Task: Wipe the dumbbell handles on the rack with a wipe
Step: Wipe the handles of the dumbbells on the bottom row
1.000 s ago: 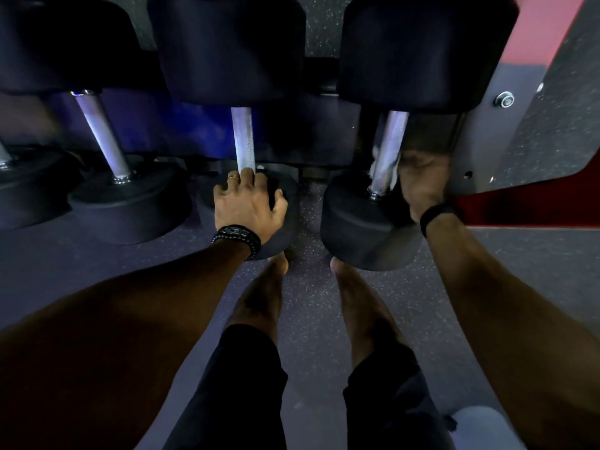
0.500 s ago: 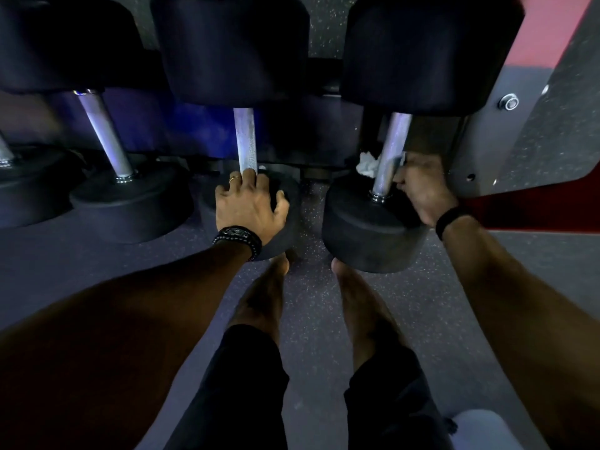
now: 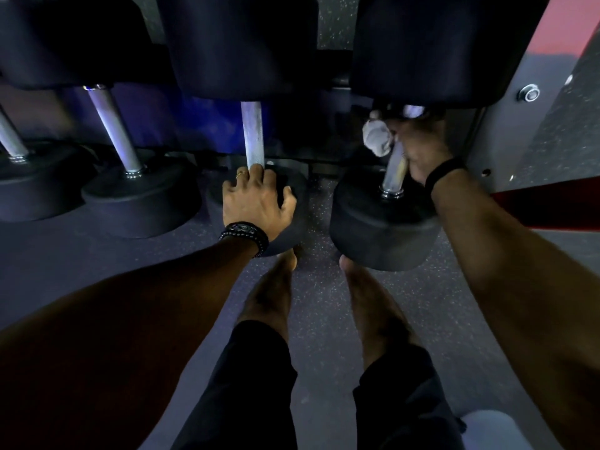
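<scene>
Several black dumbbells with steel handles lie side by side on a low rack. My right hand (image 3: pixel 422 147) is wrapped round the upper part of the rightmost dumbbell's handle (image 3: pixel 393 177), holding a crumpled white wipe (image 3: pixel 378 138) against it; the wipe bulges out on the left of the bar. My left hand (image 3: pixel 256 199) rests with spread fingers on the near black head (image 3: pixel 292 228) of the middle dumbbell, just below its handle (image 3: pixel 253 134). Another handle (image 3: pixel 112 128) stands further left.
The rack's grey side plate with a bolt (image 3: pixel 528 93) and a red frame bar (image 3: pixel 552 206) stand right of my right arm. My bare feet (image 3: pixel 279 287) are on the speckled dark floor. A pale object (image 3: pixel 493 430) sits at the bottom right.
My right hand has slid with the wipe up the rightmost handle, from near the lower head towards the upper head. My left hand has stayed on the middle dumbbell's head.
</scene>
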Demonstrator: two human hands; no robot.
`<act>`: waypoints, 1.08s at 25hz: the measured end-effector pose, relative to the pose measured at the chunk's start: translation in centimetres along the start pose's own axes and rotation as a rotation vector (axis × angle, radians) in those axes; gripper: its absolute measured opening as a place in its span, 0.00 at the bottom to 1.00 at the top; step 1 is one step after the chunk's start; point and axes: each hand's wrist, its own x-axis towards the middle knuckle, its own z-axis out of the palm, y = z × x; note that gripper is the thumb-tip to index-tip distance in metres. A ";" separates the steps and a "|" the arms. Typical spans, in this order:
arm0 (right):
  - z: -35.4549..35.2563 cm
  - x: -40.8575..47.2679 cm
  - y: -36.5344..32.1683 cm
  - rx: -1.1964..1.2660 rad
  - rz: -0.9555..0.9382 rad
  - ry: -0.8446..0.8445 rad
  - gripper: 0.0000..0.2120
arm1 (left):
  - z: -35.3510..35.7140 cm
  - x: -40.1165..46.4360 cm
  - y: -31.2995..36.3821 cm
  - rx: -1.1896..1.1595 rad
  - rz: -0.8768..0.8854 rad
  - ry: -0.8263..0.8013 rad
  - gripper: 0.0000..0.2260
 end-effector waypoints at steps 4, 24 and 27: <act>-1.6 -3.7 2.6 -0.482 -0.202 0.275 0.19 | -0.1 0.1 0.1 -0.007 0.003 -0.002 0.22; -2.0 -2.2 0.0 -0.240 -0.505 0.690 0.08 | -0.1 0.0 0.1 0.011 0.004 -0.003 0.21; -1.7 -4.3 3.4 -0.431 -0.392 0.507 0.07 | -0.1 0.0 0.0 0.006 0.003 0.006 0.21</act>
